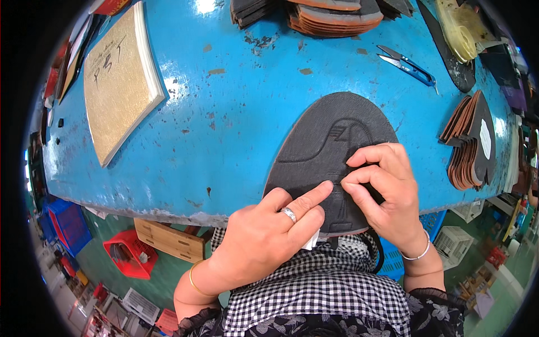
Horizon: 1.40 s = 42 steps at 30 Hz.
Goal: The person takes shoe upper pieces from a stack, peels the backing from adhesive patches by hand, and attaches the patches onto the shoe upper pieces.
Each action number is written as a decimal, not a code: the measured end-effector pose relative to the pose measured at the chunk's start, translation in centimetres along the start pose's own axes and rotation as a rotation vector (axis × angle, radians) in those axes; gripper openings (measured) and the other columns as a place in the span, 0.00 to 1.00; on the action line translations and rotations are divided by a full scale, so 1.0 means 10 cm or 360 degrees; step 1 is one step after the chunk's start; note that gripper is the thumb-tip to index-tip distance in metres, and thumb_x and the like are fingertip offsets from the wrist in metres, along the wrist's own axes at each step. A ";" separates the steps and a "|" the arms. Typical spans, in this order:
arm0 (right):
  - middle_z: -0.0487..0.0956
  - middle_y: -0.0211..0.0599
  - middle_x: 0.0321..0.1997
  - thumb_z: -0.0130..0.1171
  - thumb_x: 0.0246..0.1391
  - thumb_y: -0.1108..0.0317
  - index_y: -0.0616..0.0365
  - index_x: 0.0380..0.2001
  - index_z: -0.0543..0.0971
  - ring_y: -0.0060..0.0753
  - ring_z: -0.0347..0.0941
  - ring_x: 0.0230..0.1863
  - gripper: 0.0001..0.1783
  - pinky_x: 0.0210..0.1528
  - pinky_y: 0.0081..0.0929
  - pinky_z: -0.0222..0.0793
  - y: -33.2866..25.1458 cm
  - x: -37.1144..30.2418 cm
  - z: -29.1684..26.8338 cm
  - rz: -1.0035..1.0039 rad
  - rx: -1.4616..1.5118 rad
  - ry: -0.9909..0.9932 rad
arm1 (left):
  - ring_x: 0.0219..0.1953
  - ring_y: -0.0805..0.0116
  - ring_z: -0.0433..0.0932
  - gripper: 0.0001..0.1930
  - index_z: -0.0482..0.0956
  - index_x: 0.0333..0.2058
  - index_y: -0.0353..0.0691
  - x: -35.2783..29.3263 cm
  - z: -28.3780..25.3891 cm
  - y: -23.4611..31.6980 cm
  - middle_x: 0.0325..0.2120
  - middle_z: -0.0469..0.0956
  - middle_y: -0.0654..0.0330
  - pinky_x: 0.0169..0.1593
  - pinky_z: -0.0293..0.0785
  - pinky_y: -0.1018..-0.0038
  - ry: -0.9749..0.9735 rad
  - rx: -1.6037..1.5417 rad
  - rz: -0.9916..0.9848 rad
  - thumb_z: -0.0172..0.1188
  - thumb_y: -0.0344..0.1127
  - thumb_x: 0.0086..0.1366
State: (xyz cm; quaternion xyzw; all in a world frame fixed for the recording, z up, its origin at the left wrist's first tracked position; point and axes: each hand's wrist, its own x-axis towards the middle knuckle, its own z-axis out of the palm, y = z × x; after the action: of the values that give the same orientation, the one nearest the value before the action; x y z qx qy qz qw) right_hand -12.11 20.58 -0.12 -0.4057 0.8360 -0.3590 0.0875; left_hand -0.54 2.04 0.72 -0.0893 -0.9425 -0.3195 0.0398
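A dark grey, rounded shoe piece (328,135) with a brown edge and pressed-in lines lies partly on the table, its lower end reaching past the near edge. My left hand (269,227) grips its lower left side, one finger stretched along the surface and the others bent. A bit of white material (311,241) shows under that hand; what it is I cannot tell. Over the right part of the piece, my right hand (387,188) pinches thumb and fingertip together close to the left fingertip. Whatever may be in that pinch is too small to see.
Blue-handled thread snips (412,68) lie at the upper right. Stacked dark pieces stand at the back (337,19) and right (469,140). A gold-covered notebook (120,78) is at the left. Below the worn table edge are a red crate (132,255) and a wooden bench (168,238).
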 end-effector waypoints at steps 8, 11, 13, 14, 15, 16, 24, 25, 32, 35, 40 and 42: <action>0.76 0.29 0.38 0.67 0.39 0.74 0.53 0.23 0.75 0.39 0.68 0.40 0.10 0.42 0.34 0.61 -0.07 0.06 -0.11 0.0021 -0.0011 -0.0051 | 0.29 0.68 0.75 0.09 0.74 0.33 0.43 0.04 -0.16 -0.01 0.49 0.79 0.66 0.23 0.73 0.75 -0.0189 -0.0173 -0.0027 0.60 0.27 0.51; 0.78 0.32 0.35 0.70 0.40 0.71 0.54 0.27 0.79 0.39 0.72 0.40 0.10 0.41 0.34 0.65 -0.05 0.11 -0.19 -0.0050 0.0198 -0.0126 | 0.29 0.61 0.81 0.09 0.74 0.35 0.44 0.06 -0.16 -0.11 0.37 0.83 0.61 0.28 0.76 0.68 0.0019 -0.0604 -0.0060 0.63 0.28 0.54; 0.80 0.34 0.34 0.72 0.39 0.70 0.56 0.31 0.81 0.38 0.75 0.37 0.12 0.38 0.32 0.69 -0.13 0.08 -0.26 -0.0127 0.0409 -0.0153 | 0.28 0.58 0.81 0.07 0.75 0.35 0.44 0.14 -0.32 -0.07 0.27 0.81 0.59 0.29 0.75 0.66 -0.0278 -0.0872 -0.0245 0.63 0.29 0.58; 0.81 0.35 0.33 0.72 0.39 0.69 0.58 0.33 0.82 0.36 0.77 0.34 0.14 0.34 0.29 0.71 -0.16 0.10 -0.29 -0.0247 0.0478 -0.0173 | 0.27 0.57 0.81 0.05 0.76 0.35 0.43 0.21 -0.36 -0.07 0.23 0.79 0.57 0.28 0.74 0.66 -0.0244 -0.1054 -0.0244 0.62 0.31 0.61; 0.81 0.34 0.32 0.72 0.41 0.69 0.59 0.33 0.82 0.35 0.77 0.33 0.13 0.34 0.29 0.72 -0.24 0.12 -0.34 -0.0289 0.0511 -0.0165 | 0.27 0.57 0.81 0.05 0.76 0.35 0.43 0.28 -0.43 -0.05 0.23 0.79 0.57 0.28 0.74 0.66 -0.0226 -0.1046 -0.0218 0.62 0.31 0.61; 0.81 0.33 0.32 0.71 0.41 0.70 0.58 0.33 0.82 0.34 0.77 0.33 0.12 0.33 0.29 0.71 -0.28 0.15 -0.42 -0.0315 0.0496 -0.0211 | 0.27 0.57 0.80 0.05 0.76 0.35 0.43 0.35 -0.48 -0.06 0.23 0.79 0.57 0.28 0.74 0.67 -0.0268 -0.1167 -0.0197 0.62 0.32 0.62; 0.80 0.30 0.30 0.68 0.46 0.71 0.54 0.31 0.81 0.31 0.74 0.29 0.07 0.31 0.27 0.66 -0.31 0.93 -0.77 -0.0352 0.0386 -0.0620 | 0.26 0.68 0.81 0.08 0.81 0.36 0.43 0.68 -0.55 -0.42 0.25 0.82 0.62 0.27 0.73 0.75 -0.0344 -0.1175 0.0030 0.68 0.31 0.57; 0.79 0.29 0.29 0.67 0.47 0.70 0.53 0.30 0.81 0.31 0.73 0.29 0.06 0.31 0.27 0.65 -0.30 1.06 -0.82 -0.0393 0.0280 -0.0740 | 0.26 0.68 0.82 0.08 0.81 0.37 0.42 0.71 -0.54 -0.48 0.26 0.82 0.62 0.28 0.74 0.75 -0.0328 -0.1143 0.0068 0.68 0.31 0.57; 0.80 0.32 0.30 0.64 0.50 0.72 0.61 0.29 0.80 0.25 0.75 0.32 0.04 0.36 0.23 0.69 0.12 2.14 -0.96 -0.0001 0.0064 -0.0065 | 0.29 0.66 0.84 0.11 0.82 0.40 0.40 0.74 -0.63 -0.60 0.29 0.84 0.58 0.31 0.78 0.76 -0.0020 -0.1366 -0.0164 0.67 0.27 0.57; 0.77 0.30 0.31 0.64 0.51 0.74 0.63 0.29 0.80 0.19 0.72 0.32 0.04 0.35 0.21 0.68 0.37 2.49 -0.79 -0.0052 0.0163 0.0073 | 0.29 0.65 0.83 0.12 0.82 0.40 0.41 0.78 -0.65 -0.60 0.29 0.84 0.59 0.31 0.78 0.76 -0.0116 -0.1208 -0.0108 0.68 0.27 0.55; 0.77 0.30 0.32 0.64 0.50 0.76 0.63 0.28 0.80 0.20 0.72 0.34 0.03 0.36 0.20 0.67 0.51 2.63 -0.61 -0.0140 0.0264 0.0055 | 0.29 0.66 0.83 0.15 0.82 0.41 0.43 0.76 -0.59 -0.62 0.28 0.83 0.62 0.31 0.78 0.74 -0.0086 -0.1237 -0.0081 0.69 0.27 0.53; 0.77 0.31 0.32 0.64 0.50 0.76 0.62 0.28 0.80 0.21 0.72 0.34 0.03 0.36 0.20 0.68 0.56 2.63 -0.60 -0.0207 0.0183 0.0060 | 0.29 0.66 0.83 0.15 0.82 0.41 0.43 0.77 -0.59 -0.63 0.28 0.83 0.62 0.31 0.78 0.74 -0.0095 -0.1202 -0.0087 0.68 0.27 0.53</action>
State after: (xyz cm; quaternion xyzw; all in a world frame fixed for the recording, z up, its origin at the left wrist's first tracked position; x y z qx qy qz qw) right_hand -35.44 6.61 4.31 -0.4466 0.7873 -0.4190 0.0713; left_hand -9.17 -5.38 2.64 -0.0817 -0.7611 -0.6427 -0.0319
